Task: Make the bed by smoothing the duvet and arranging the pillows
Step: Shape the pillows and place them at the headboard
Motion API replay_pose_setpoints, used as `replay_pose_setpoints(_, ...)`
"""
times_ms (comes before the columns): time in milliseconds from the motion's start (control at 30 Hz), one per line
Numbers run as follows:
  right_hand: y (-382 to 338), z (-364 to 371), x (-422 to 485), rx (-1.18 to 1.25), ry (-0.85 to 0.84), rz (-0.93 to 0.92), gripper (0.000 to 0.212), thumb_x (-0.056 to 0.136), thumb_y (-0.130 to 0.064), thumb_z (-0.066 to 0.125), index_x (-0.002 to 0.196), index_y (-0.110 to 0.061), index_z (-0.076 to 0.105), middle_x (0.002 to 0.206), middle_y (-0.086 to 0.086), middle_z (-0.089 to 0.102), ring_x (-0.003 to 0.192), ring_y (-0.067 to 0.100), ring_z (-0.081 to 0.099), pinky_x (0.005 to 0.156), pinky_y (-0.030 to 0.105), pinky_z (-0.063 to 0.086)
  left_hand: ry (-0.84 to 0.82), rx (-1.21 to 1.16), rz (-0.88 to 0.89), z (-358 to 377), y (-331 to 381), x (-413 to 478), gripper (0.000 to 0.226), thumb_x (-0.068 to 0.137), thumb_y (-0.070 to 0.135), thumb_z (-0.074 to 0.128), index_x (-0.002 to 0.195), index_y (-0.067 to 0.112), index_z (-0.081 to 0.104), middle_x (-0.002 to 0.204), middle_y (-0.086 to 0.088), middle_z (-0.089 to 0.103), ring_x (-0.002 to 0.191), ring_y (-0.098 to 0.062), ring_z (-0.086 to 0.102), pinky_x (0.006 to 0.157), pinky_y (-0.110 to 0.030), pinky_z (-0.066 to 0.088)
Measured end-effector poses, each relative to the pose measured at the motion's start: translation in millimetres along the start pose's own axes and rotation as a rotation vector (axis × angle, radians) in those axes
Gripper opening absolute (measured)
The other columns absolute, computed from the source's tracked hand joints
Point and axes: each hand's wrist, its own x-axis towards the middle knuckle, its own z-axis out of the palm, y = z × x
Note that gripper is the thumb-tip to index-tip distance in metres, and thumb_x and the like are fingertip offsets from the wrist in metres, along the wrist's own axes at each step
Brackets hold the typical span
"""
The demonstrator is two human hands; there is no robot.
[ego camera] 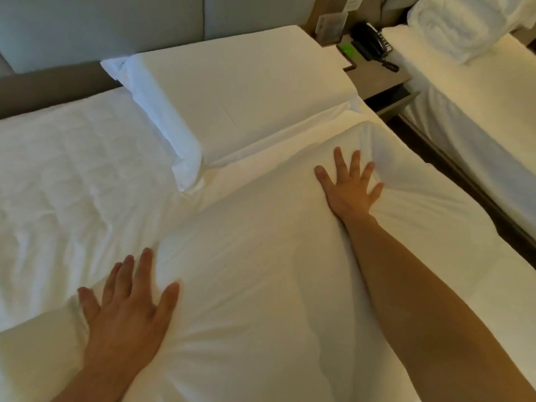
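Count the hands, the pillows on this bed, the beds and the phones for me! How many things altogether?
Hands: 2, the left hand and the right hand
Pillows: 2, the near pillow and the far pillow
Beds: 2, this bed and the other bed
Phones: 1, the black phone
Total: 7

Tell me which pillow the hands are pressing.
The nearer pillow, under the left hand and right hand; the other pillow lies untouched by the headboard.
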Motion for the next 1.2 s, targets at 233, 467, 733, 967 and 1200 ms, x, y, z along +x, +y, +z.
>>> replay_pose_setpoints(233, -11.9, 33.2, 3.7, -0.025, 0.061, -0.052, 0.080, 0.085, -0.088, 0.006, 0.154, -0.055, -0.013, 0.170, -0.010, -0.019, 0.155, 0.028, -0.023, 0.118, 0.067, -0.012, 0.029, 0.059, -0.023, 16.2, -33.6, -11.4, 0.080, 0.093, 0.070, 0.017, 0.160, 0.026, 0.017, 0.160, -0.014, 0.037, 0.148, -0.032, 0.031, 0.120, -0.061, 0.011)
replay_pose_setpoints(467, -9.2, 32.8, 4.9, -0.056, 0.013, -0.030, 0.084, 0.081, -0.092, 0.007, 0.155, -0.056, -0.008, 0.170, -0.010, -0.018, 0.155, 0.029, -0.023, 0.117, 0.067, -0.013, 0.040, 0.078, -0.015, 20.7, -34.1, -1.9, 0.081, 0.093, 0.073, 0.010, 0.160, 0.027, 0.014, 0.160, -0.011, 0.035, 0.148, -0.031, 0.030, 0.123, -0.058, 0.007)
replay_pose_setpoints(733, 16.4, -33.3, -25.2, 0.061, -0.077, -0.081, 0.074, 0.092, -0.080, 0.017, 0.159, -0.050, 0.005, 0.172, -0.007, -0.004, 0.158, 0.029, -0.011, 0.122, 0.063, -0.005, -0.068, 0.061, -0.163, -12.4, 5.2, 2.6, 0.091, 0.081, 0.086, 0.002, 0.159, 0.038, 0.009, 0.155, -0.010, 0.042, 0.146, -0.030, 0.033, 0.119, -0.066, 0.009)
replay_pose_setpoints(967, 110.6, -68.0, -151.0, -0.059, 0.078, 0.023, 0.072, 0.096, -0.073, 0.016, 0.160, -0.040, 0.019, 0.172, -0.005, 0.008, 0.159, 0.023, -0.001, 0.124, 0.058, 0.000, -0.212, -0.178, -0.083, -39.3, 111.6, 63.0, 0.113, 0.063, 0.103, 0.007, 0.153, 0.039, 0.031, 0.151, -0.011, 0.050, 0.138, -0.040, 0.044, 0.115, -0.069, 0.019)
replay_pose_setpoints(1200, 170.5, -32.8, -258.7, 0.611, 0.193, 0.443, 0.085, 0.085, -0.087, 0.036, 0.156, -0.056, 0.004, 0.172, -0.011, -0.004, 0.158, 0.023, 0.000, 0.120, 0.069, 0.012, -0.404, -0.262, 0.146, -36.1, 193.2, 95.5, 0.116, 0.059, 0.107, 0.031, 0.124, 0.017, 0.064, 0.111, -0.008, 0.073, 0.101, -0.030, 0.067, 0.101, -0.052, 0.050)
